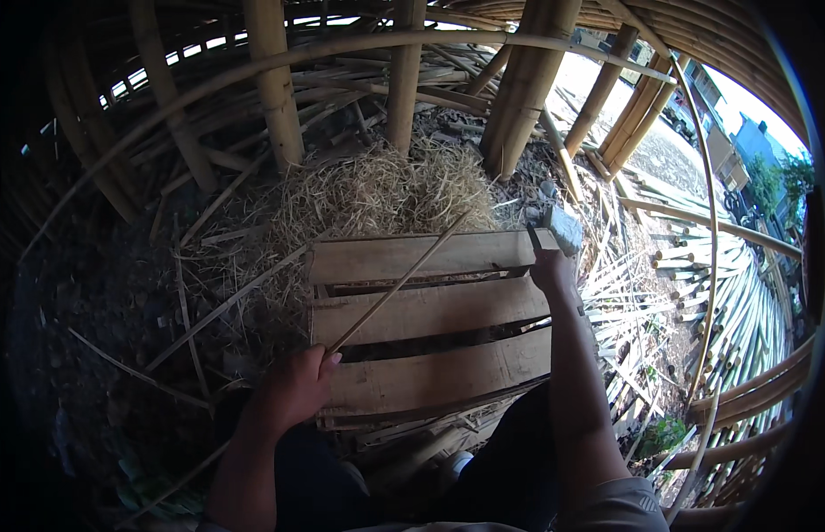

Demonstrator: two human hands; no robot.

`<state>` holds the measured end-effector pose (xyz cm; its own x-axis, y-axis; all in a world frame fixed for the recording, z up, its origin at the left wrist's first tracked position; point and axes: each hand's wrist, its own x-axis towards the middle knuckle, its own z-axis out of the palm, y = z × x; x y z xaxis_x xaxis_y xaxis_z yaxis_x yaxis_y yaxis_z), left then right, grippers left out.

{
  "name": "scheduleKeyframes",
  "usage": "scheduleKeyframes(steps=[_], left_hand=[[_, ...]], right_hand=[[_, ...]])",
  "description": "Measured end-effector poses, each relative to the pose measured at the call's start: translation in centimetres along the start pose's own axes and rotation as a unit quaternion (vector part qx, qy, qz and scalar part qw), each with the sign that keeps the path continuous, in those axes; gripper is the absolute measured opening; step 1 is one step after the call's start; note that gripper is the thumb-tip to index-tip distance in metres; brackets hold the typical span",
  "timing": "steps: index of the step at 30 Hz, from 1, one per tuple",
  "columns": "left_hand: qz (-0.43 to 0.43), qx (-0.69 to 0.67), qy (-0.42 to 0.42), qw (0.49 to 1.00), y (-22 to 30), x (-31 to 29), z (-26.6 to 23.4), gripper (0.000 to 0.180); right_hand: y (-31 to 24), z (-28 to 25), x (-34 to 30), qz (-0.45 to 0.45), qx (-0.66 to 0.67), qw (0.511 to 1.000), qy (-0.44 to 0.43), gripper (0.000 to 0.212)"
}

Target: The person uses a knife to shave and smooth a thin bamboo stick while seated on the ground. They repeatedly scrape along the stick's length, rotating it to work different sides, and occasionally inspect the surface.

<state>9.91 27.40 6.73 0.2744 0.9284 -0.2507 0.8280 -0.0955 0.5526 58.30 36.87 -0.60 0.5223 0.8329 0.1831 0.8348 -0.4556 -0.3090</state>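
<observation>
My left hand [297, 387] is closed around a long thin bamboo strip [400, 283]. One end of the strip slants up across a low slatted bench [439, 310]; the other trails behind my left forearm to the lower left. At the bench's far right corner, my right hand [552, 269] is wrapped round the handle of a knife [534, 238]. Its dark blade points away from me, beside the end of the farthest slat. The knife and the strip are apart. My fingers hide most of the handle.
A heap of pale shavings [386, 191] lies beyond the bench, in front of upright bamboo posts [404, 80]. Many cut bamboo poles [740, 328] are stacked on the right. A grey block [565, 229] stands by the bench's far right corner. Loose strips [193, 328] lie on the left.
</observation>
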Motion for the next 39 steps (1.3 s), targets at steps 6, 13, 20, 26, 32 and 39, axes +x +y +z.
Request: scheduleKeyframes(steps=[6, 13, 20, 26, 32, 39], left_hand=[[-0.028, 0.026, -0.003, 0.999, -0.3, 0.0, 0.4, 0.042], [0.027, 0.0, -0.005, 1.0, 0.0, 1.1, 1.4, 0.039], [-0.015, 0.038, -0.017, 0.999, -0.4, 0.5, 0.8, 0.042], [0.01, 0.039, -0.006, 0.999, -0.8, 1.3, 1.7, 0.042], [0.005, 0.035, -0.021, 0.999, 0.1, 1.2, 1.4, 0.042], [0.036, 0.049, 0.011, 0.998, 0.5, 1.6, 2.9, 0.039]], right_hand=[[-5.9, 0.0, -3.3, -0.093, 0.142, 0.985, -0.021, 0.026], [5.3, 3.3, 2.7, 0.118, 0.028, 0.992, 0.028, 0.034], [-2.7, 1.5, -0.9, -0.005, 0.245, 0.968, 0.057, 0.041], [-2.5, 1.9, -0.4, 0.032, 0.315, 0.946, -0.066, 0.042], [-4.0, 0.2, -2.4, -0.046, 0.499, 0.844, -0.192, 0.045], [-11.8, 1.6, -10.8, -0.301, 0.343, 0.882, -0.117, 0.019]])
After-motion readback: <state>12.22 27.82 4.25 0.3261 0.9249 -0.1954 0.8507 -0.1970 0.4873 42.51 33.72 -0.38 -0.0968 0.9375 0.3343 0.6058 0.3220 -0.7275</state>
